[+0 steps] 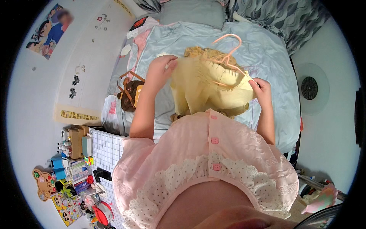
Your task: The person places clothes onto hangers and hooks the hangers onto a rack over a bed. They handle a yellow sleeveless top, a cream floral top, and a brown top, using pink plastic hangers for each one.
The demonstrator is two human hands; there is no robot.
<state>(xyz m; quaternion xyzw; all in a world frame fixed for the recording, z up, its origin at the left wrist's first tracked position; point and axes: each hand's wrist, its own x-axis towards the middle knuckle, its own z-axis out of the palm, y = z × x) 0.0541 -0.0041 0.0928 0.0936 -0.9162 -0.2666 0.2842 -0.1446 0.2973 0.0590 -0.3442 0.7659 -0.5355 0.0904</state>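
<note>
A pale yellow garment (228,98) with a gathered neckline hangs before me above the bed. My right hand (262,91) pinches its right shoulder edge between thumb and fingers. At the garment's left edge is my left hand (162,70), fingers bent against or beside the cloth; blur there hides whether it grips. A coral-pink clothes hanger (235,40) has its hook pointing up and away from me. One arm of the hanger reaches the right shoulder, and part of its lower bar shows inside the neckline. Brown patterned fabric (196,52) lies just behind the garment.
The bed has a grey-blue sheet (266,51) and a pillow (193,13). A brown plush bag (130,96) and a plastic bag (110,107) lie left. A desk with a checked cover (104,148) holds books (81,171) and a black device (103,174).
</note>
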